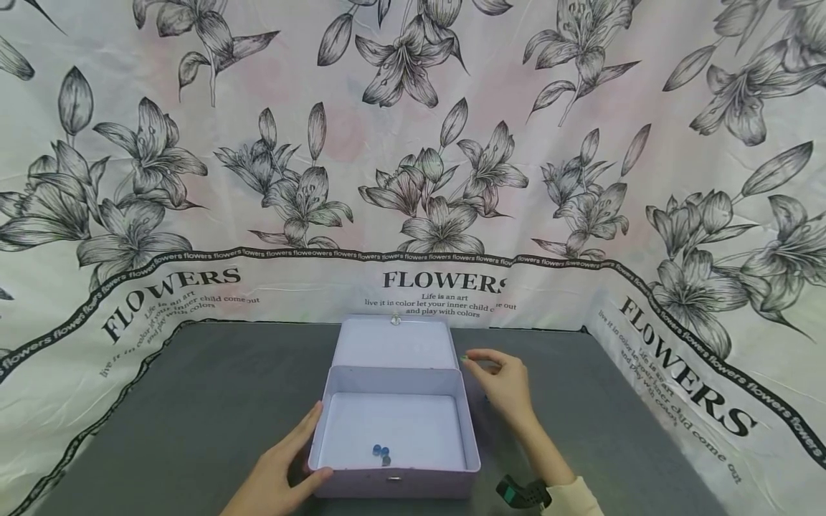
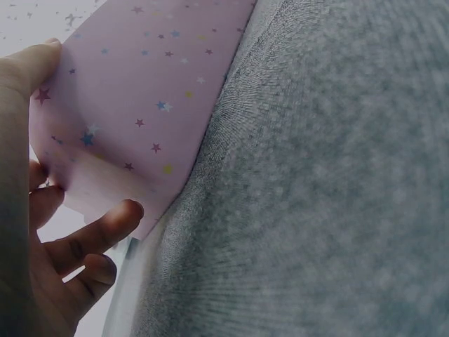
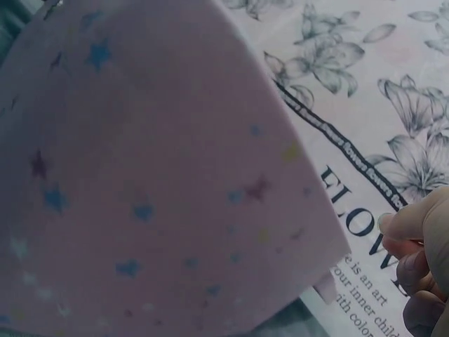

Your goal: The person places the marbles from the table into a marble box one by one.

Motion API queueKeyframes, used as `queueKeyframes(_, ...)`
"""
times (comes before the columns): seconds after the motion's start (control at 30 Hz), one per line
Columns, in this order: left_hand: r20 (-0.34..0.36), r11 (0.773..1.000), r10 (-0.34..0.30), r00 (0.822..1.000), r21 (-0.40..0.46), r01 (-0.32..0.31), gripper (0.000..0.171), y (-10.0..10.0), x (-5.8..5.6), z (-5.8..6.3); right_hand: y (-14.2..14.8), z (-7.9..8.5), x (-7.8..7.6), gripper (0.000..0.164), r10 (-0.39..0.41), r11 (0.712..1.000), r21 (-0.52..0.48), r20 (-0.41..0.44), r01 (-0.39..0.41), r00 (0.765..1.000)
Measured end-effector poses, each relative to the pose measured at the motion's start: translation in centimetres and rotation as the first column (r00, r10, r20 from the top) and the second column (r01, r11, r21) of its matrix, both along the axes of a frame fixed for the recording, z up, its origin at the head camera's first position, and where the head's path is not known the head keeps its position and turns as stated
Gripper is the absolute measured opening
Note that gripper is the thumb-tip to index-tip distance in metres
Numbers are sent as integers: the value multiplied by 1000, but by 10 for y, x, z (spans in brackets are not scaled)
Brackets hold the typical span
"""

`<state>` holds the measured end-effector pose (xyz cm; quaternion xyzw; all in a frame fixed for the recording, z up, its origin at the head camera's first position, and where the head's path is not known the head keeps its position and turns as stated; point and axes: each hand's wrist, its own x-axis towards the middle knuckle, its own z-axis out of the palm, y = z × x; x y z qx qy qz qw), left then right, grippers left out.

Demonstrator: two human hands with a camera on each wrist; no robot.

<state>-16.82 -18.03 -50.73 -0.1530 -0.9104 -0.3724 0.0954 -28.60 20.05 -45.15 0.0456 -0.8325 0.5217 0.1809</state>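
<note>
A lilac tin box [image 1: 393, 484] with a star print stands on the table, its lid [image 1: 395, 344] tipped back. My left hand [image 1: 284, 459] rests at the box's front left corner, thumb at the front rim and fingers fairly straight along the side. Two blue marbles [image 1: 377, 450] and a dark greyish marble [image 1: 386, 461] lie inside near the front wall. My right hand [image 1: 506, 383] is raised at the right of the lid, thumb and forefinger pinching a small greenish marble [image 1: 464, 357]. That marble is mostly hidden by the fingertips.
Something small and blue [image 1: 486, 398] lies right of the box, partly hidden by the right hand. The dark grey tabletop [image 1: 213, 401] extends to both sides. A flower-printed cloth [image 1: 310, 287] hangs behind. A metal clasp [image 1: 393, 479] sits on the box front.
</note>
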Motion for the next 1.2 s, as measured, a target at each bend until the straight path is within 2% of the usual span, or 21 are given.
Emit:
queueKeyframes(0.17, 4, 1000, 0, 1000, 0, 0, 90, 0, 0, 0, -11, 1, -1, 14, 34, 999, -20, -12, -34, 999)
queueKeyframes(0.37, 54, 1000, 0, 999, 4, 0, 91, -1, 0, 1, -23, 3, -2, 12, 58, 997, -42, -23, -59, 998)
queueKeyframes(0.5, 60, 1000, -1, 998, 7, 0, 91, -2, -1, 2, -32, 5, -2, 12, 82, 995, -54, -37, -84, 996)
queueKeyframes(0.6, 60, 1000, -1, 998, 1, 1, 91, -2, -1, 1, -39, 5, -2, 12, 103, 994, -43, -44, -104, 994)
queueKeyframes(0.83, 131, 999, -23, 991, 31, 19, 91, -1, 0, 2, -56, 6, 3, 12, 153, 988, -6, -41, -153, 987)
queueKeyframes(1.2, 79, 1000, -4, 997, 4, 4, 91, 0, -1, 1, -72, 7, 3, 11, 206, 978, 2, -71, -207, 976)
